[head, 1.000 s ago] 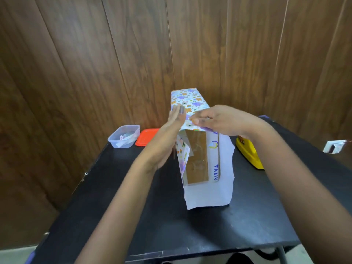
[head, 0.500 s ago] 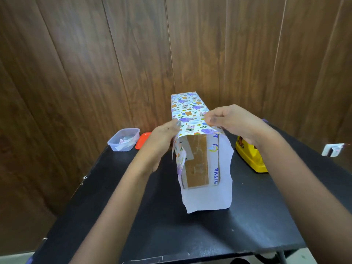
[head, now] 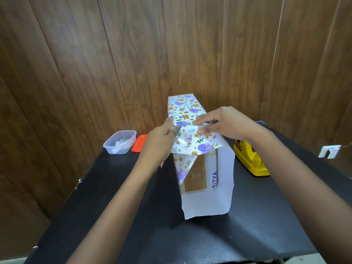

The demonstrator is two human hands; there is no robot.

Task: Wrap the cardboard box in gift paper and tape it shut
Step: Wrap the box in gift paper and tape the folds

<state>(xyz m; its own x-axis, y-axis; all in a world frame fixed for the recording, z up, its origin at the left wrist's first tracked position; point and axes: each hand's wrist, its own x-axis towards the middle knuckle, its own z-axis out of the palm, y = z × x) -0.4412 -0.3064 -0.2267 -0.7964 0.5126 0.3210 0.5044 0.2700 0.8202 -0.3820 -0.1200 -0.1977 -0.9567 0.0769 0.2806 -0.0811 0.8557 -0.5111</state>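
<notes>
**Entry: near end flap.**

The tall brown cardboard box with blue lettering [head: 196, 176] is standing on the black tabletop [head: 247, 235], with its long axis running away from the camera. The white-backed gift paper printed with elephants and rainbows [head: 182, 109] is covering the box's top and sides. The near end of the box is showing bare cardboard. The paper's plain underside is sticking out past that end, below the box and on its right.

Both hands are working at the box's near top edge.
- The left hand [head: 162, 140] is pinching the flap's left corner between thumb and fingers.
- The right hand [head: 226, 121] is pinching a fold of the same flap above the box's right corner.
- A glossy patch is showing by the left fingers. It may be tape; I cannot tell.

**Judgement:** the top flap is being folded down over the open end, and nothing is sealing that end yet.

**Doing it well:**
- Draw the flap taut and crease it sharply along the box's top edge.
- Match the two side tucks.
- Pin the flap flat with one hand while the other goes for tape.

**Risk:** slack may bag at the corners, or the thin sheet may tear under pull.

A yellow plastic tape dispenser [head: 249, 161] is sitting just right of the box. A clear plastic tub [head: 120, 141] and a flat orange lid [head: 139, 143] are lying to the box's left, near the wall.
</notes>
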